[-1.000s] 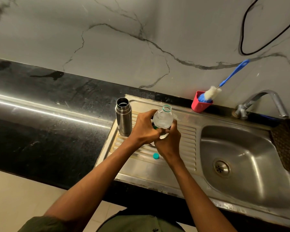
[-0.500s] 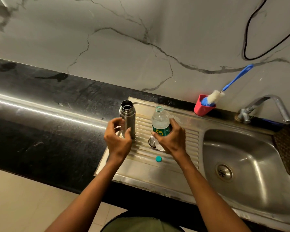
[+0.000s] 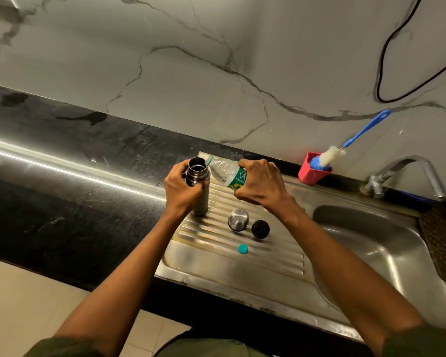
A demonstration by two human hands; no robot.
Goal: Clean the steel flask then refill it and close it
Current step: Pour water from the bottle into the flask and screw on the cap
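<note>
Steel flask (image 3: 200, 191): stood upright and uncapped on the ribbed drainboard (image 3: 268, 251) at its far left end, mouth open to the camera. Left hand (image 3: 182, 193): wrapped round the flask's upper body just under the neck, grip clamped on it. Plastic water bottle (image 3: 225, 171): clear, green-labelled, uncapped, tipped nearly horizontal with its mouth at the right rim of the flask's opening; whether water ran could not be told. Right hand (image 3: 260, 185): curled over the bottle's labelled lower half, grip clamped on it, held above the drainboard. Steel cup lid (image 3: 238, 219): lay on the drainboard's ribs, nearer the camera than the bottle. Black inner stopper (image 3: 260, 229): sat just beside the steel cup lid, to its right. Teal bottle cap (image 3: 242, 248): lay flat on the ribs, near the stopper and in front of it. Sink basin (image 3: 386, 258): right of the drainboard. Tap (image 3: 417, 171): mounted behind the basin. Red cup (image 3: 311, 173): stood against the marble wall (image 3: 216, 60), holding a blue-handled bottle brush (image 3: 345, 148) leaning right. Black desk (image 3: 70, 181): ran left of the drainboard. Black cable (image 3: 386, 60): looped on the wall, upper right.
</note>
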